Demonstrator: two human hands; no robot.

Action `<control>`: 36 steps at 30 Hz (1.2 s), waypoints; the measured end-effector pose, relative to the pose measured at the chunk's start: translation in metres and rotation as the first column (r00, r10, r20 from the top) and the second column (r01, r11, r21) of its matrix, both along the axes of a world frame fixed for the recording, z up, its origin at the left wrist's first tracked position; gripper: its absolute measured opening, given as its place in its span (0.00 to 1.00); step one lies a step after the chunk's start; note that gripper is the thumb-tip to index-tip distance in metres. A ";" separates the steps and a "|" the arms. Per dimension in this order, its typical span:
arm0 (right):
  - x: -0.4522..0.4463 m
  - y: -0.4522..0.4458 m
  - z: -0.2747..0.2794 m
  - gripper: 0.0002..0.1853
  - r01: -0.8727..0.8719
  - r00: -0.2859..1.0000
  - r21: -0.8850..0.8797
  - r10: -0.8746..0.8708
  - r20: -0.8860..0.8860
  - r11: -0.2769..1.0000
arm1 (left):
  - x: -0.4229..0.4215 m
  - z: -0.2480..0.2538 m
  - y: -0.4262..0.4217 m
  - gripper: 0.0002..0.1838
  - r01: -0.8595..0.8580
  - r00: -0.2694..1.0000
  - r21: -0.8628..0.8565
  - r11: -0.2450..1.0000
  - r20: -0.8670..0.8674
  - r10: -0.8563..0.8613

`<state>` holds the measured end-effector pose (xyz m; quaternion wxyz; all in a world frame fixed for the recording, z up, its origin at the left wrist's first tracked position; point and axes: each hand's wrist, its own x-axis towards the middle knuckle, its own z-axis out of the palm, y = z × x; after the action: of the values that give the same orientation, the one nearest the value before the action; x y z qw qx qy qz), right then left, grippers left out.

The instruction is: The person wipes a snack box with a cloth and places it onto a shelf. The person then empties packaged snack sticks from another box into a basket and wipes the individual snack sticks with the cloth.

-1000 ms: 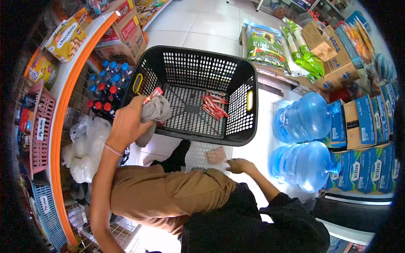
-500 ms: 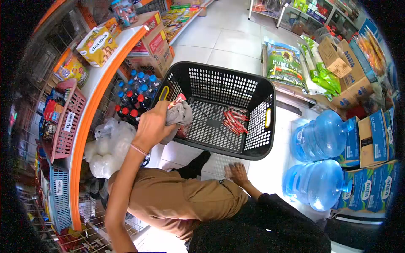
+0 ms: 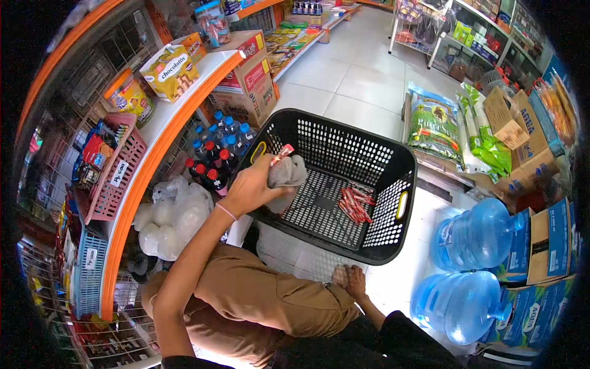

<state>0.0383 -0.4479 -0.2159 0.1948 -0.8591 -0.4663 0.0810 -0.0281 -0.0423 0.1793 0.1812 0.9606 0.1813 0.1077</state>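
My left hand [image 3: 251,187] is closed around a crumpled grey cloth [image 3: 287,172] over the left end of the black plastic basket [image 3: 332,123]. A red-and-white sachet [image 3: 283,152] sticks up between the fingers and the cloth. Inside the basket, on its slotted bottom, lies a loose pile of slim red-and-white sachets [image 3: 355,205]. My right hand [image 3: 350,281] is low at the basket's near side, by the floor tiles, its fingers apart and nothing visible in them.
Bottles with blue and red caps [image 3: 224,144] and white-filled plastic bags [image 3: 172,218] stand left of the basket, beside an orange-edged shelf [image 3: 178,117]. To the right are two large blue water jugs [image 3: 473,234], cartons [image 3: 550,240] and a green sack [image 3: 433,123].
The view has shifted, so the basket and shelves appear lower and further right. My left hand still grips the cloth and sachet over the basket. My right hand stays low near the basket.
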 end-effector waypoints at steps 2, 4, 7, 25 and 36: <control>0.001 -0.002 -0.004 0.46 -0.017 1.000 0.003 0.016 0.022 1.000 | 0.003 -0.009 0.000 0.41 0.094 0.991 0.032 0.995 0.088 -0.096; 0.000 -0.001 0.002 0.50 -0.014 1.000 -0.015 0.014 0.011 1.000 | 0.004 -0.007 -0.001 0.44 0.090 0.996 -0.058 0.994 0.027 -0.089; 0.001 0.000 0.007 0.49 -0.014 1.000 -0.033 0.013 -0.029 0.999 | 0.006 -0.013 0.001 0.44 0.185 0.982 -0.118 0.976 0.064 -0.179; 0.035 -0.031 0.003 0.29 -0.321 0.946 -0.327 0.288 -0.146 0.889 | -0.017 0.046 -0.055 0.20 -0.016 0.859 -0.002 1.000 0.512 0.015; 0.080 -0.080 0.351 0.21 0.218 0.345 -0.024 -0.100 -0.933 0.976 | -0.143 -0.096 -0.199 0.13 -0.304 0.771 -0.595 0.744 0.305 0.559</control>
<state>0.1187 -0.5281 0.1348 0.4754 -0.6925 -0.1924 0.5074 -0.1715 -0.2410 0.0836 0.4369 0.7494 0.3786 0.3226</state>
